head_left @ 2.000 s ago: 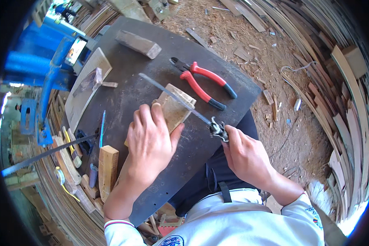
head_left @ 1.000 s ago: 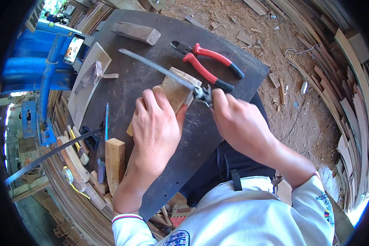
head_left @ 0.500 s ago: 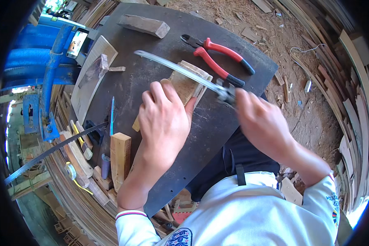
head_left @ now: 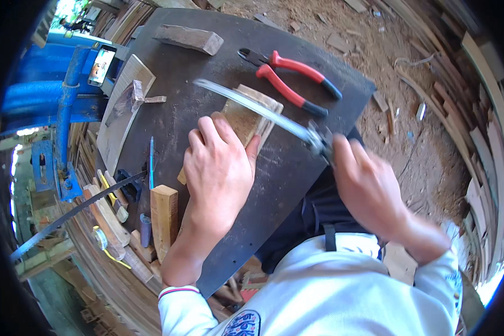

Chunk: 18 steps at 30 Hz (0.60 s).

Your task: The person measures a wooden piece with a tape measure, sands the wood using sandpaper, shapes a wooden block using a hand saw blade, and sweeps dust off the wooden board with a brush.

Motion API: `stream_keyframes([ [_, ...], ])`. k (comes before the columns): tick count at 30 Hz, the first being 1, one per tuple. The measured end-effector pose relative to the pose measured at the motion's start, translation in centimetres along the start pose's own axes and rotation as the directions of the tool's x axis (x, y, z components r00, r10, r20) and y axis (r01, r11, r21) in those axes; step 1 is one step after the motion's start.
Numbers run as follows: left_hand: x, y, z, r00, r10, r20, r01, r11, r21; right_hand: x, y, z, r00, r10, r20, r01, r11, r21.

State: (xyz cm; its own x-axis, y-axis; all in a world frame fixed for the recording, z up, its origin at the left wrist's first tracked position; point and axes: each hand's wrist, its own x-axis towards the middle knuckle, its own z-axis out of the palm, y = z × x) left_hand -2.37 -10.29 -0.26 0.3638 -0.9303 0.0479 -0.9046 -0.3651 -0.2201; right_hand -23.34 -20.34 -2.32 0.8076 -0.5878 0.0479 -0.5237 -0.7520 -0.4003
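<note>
Compared with a second ago, the right hand (head_left: pixel 369 182) has drawn farther from the wooden block (head_left: pixel 242 125), its grip clenched on the handle end of the metal blade (head_left: pixel 263 111), which crosses over the block; the left hand (head_left: pixel 221 162) keeps grasping that block on the counter (head_left: pixel 277 171), near the red pliers (head_left: pixel 283 88)

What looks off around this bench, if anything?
The handsaw on the left: its toothed blade juts out beyond the dark table, exposed and easy to snag. No damage stands out elsewhere, but the grip of the narrow blade in the right hand is too blurred to judge.
</note>
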Motion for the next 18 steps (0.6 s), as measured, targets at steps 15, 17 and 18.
stream_keyframes([
  [15,-0.2,0.7,-0.4,0.997,-0.069,0.039,0.068,0.997,0.023,1.2,0.6,0.9,0.993,-0.102,-0.055,0.1,0.994,-0.043],
  [17,0.0,0.7,-0.2,0.996,-0.079,0.026,0.079,0.997,0.013,-0.5,1.3,0.7,0.998,-0.024,0.06,0.022,0.999,0.043],
  [18,-0.1,0.6,-0.2,0.996,-0.092,0.021,0.092,0.996,0.019,-0.7,1.5,1.0,0.993,0.031,0.114,-0.034,0.999,0.024],
])
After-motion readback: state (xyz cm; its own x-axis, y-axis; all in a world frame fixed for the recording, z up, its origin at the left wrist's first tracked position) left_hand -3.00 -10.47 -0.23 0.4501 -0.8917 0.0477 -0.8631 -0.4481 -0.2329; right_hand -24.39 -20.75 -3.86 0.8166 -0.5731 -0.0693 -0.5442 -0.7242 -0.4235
